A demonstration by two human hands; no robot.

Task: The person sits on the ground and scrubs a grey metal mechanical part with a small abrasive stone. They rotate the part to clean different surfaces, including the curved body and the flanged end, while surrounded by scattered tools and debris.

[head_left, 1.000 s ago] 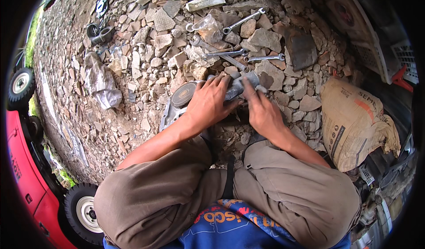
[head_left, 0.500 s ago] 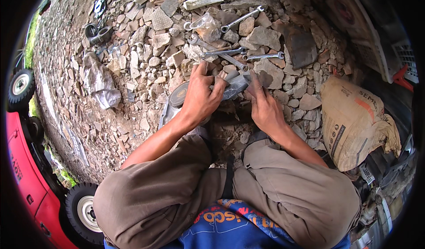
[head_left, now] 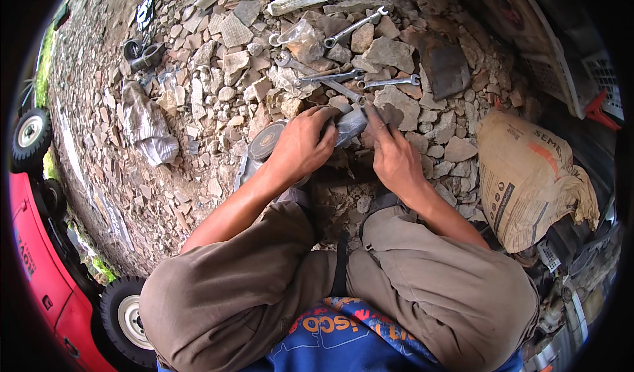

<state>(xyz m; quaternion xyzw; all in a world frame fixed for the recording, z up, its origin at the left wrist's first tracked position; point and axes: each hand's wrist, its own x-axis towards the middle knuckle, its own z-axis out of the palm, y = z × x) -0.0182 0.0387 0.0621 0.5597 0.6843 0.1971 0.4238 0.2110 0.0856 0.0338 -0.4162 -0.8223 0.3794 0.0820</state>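
Note:
My left hand (head_left: 304,142) is closed over a grey metal part (head_left: 351,125), its fingers bent round the near end. A round, dark-faced disc (head_left: 267,141) lies beside that wrist, above a pale metal casing (head_left: 246,174) partly hidden by my forearm. My right hand (head_left: 397,166) is at the part's right end, its blackened index finger reaching along the edge and the other fingers curled under. What those fingers hold, if anything, is hidden. Just beyond the part, a long wrench (head_left: 317,74) lies on the stones, with a smaller wrench (head_left: 330,76) across it.
More wrenches, one (head_left: 391,82) nearer and one (head_left: 356,27) farther, rest on the rubble. A crumpled cloth (head_left: 146,124) lies left, and a dark flat piece (head_left: 447,71) right. A paper cement sack (head_left: 528,180) stands by my right knee. A red vehicle (head_left: 49,273) is at far left.
My left hand has tilted slightly, its fingers folding lower over the grey part. My right hand has shifted a little, with the index finger straighter. The view has moved slightly.

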